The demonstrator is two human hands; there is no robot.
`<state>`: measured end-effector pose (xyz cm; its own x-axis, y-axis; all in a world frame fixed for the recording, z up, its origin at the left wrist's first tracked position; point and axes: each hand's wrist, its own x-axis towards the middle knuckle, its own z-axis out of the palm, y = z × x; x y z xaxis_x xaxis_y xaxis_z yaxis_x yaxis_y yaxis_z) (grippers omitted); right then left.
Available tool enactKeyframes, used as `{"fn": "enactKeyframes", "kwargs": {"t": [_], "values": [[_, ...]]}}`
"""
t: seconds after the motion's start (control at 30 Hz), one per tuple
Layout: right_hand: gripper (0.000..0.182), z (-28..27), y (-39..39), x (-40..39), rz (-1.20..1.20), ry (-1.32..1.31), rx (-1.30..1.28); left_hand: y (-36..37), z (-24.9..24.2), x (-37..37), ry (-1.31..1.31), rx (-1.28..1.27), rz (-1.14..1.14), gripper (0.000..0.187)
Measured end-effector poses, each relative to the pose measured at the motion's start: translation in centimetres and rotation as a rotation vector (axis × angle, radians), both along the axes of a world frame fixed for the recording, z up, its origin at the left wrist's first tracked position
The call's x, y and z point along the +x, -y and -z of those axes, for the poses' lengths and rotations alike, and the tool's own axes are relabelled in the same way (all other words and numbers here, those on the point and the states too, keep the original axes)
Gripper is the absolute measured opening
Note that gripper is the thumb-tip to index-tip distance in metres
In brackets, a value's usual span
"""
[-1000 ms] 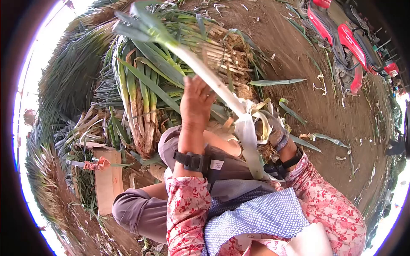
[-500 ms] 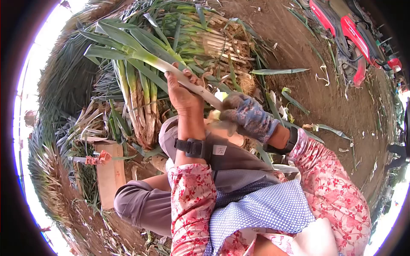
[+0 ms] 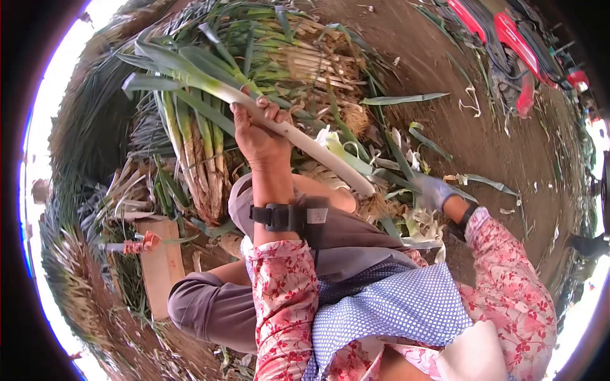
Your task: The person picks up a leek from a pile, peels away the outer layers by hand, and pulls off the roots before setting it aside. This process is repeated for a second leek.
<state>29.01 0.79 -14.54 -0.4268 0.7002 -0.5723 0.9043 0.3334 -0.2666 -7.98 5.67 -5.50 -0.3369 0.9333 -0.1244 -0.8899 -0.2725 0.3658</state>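
My bare left hand (image 3: 262, 140) is closed around the pale stalk of a long leek (image 3: 321, 155). Its green leaves fan out to the upper left, and the smooth white shaft slants down to a root end above my knees. To the right of that root end, apart from the stalk, is my right hand (image 3: 434, 192) in a grey-blue glove. Motion smears its fingers, and whether they hold anything cannot be made out. Peeled leaf scraps (image 3: 422, 225) lie just below the glove.
Stacked leeks (image 3: 318, 60) with roots lie ahead on the soil, beside a smaller upright-looking bunch (image 3: 197, 159). A cardboard piece (image 3: 162, 267) stands at left, near a stick with orange wrapping (image 3: 143, 243). Red-and-black equipment (image 3: 508, 38) sits at upper right.
My right hand has moved from the leek's lower shaft away to the right and down, leaving the white shaft exposed. My left hand keeps its hold on the leek.
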Motion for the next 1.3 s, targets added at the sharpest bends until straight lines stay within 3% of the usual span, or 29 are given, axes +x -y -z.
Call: {"fn": "enactKeyframes", "kwargs": {"t": [0.03,0.07,0.13,0.17,0.27,0.33,0.4,0.43,0.47,0.5,0.57,0.63,0.67,0.7,0.8,0.83,0.93,0.97,1.0,1.1,1.17,1.3], "values": [[0.041,-3.6,-0.9,-3.6,0.120,-0.224,0.160,-0.3,0.6,-0.1,0.061,0.028,0.031,0.031],[0.040,-2.9,-2.4,-5.3,0.081,-0.613,0.353,-0.4,1.1,-0.1,0.121,0.051,0.056,0.031],[0.040,-4.7,-4.7,-10.6,0.028,-0.868,0.395,-0.1,1.0,0.1,0.150,0.051,0.066,0.032],[0.042,-7.1,-5.0,-13.9,0.199,-1.039,0.227,0.2,0.9,0.2,0.160,0.041,0.071,0.033],[0.049,-5.3,-6.4,-19.9,0.212,-1.408,-0.498,0.7,1.3,-0.4,0.257,0.087,0.066,0.037],[0.054,-5.2,-5.3,-19.8,0.193,-1.346,-0.673,0.7,1.3,-0.9,0.244,0.080,0.023,0.036],[0.058,-6.5,-4.7,-17.9,0.247,-1.012,-0.664,0.5,1.3,-1.2,0.195,0.043,-0.015,0.032],[0.060,-8.2,-4.5,-16.0,0.304,-0.715,-0.562,0.5,1.3,-1.2,0.176,0.022,-0.033,0.030],[0.059,-4.6,-4.2,-13.7,0.286,-0.757,-0.392,0.3,1.5,-1.4,0.141,0.004,-0.056,0.029],[0.052,0.0,-3.7,-10.4,0.291,-0.826,-0.388,0.1,1.6,-1.6,0.105,-0.013,-0.076,0.029],[0.035,-4.6,-0.4,-7.3,0.586,-0.820,-0.504,0.0,1.1,-0.9,0.013,-0.093,-0.125,0.027],[0.023,2.6,0.7,-1.1,0.888,-0.949,-0.845,-0.3,0.8,-0.7,-0.059,-0.060,-0.108,0.025],[0.022,2.7,1.5,0.6,1.028,-0.823,-0.686,-0.5,0.7,-0.5,-0.098,-0.044,-0.087,0.025],[0.033,0.7,2.0,0.9,1.017,-0.401,-0.405,-0.7,0.7,-1.0,-0.150,-0.066,-0.141,0.023],[0.051,2.5,1.7,5.7,0.299,0.063,-0.047,-0.4,0.0,0.1,-0.259,-0.099,-0.233,0.024],[0.056,0.1,1.1,3.4,0.305,0.191,-0.021,-0.4,0.5,0.3,-0.247,-0.050,-0.163,0.027],[0.041,-2.5,-0.7,-2.2,0.324,-0.095,0.464,-0.4,0.6,0.8,-0.250,-0.043,-0.140,0.029],[0.040,-4.6,-1.9,-5.1,0.361,-0.089,0.283,-0.3,0.6,0.7,-0.264,-0.037,-0.126,0.029],[0.038,-6.6,-2.3,-8.1,0.352,-0.105,0.288,0.0,0.4,0.9,-0.258,-0.055,-0.127,0.030],[0.033,-8.6,-3.0,-14.6,0.269,-0.652,0.307,0.5,0.2,0.9,-0.248,-0.073,-0.129,0.032],[0.030,-9.2,-3.0,-18.1,0.297,-0.800,0.207,0.5,0.6,0.5,-0.217,-0.087,-0.132,0.032],[0.027,-8.4,-3.3,-21.9,0.228,-0.790,0.340,0.6,0.6,0.3,-0.196,-0.080,-0.149,0.034]]}}
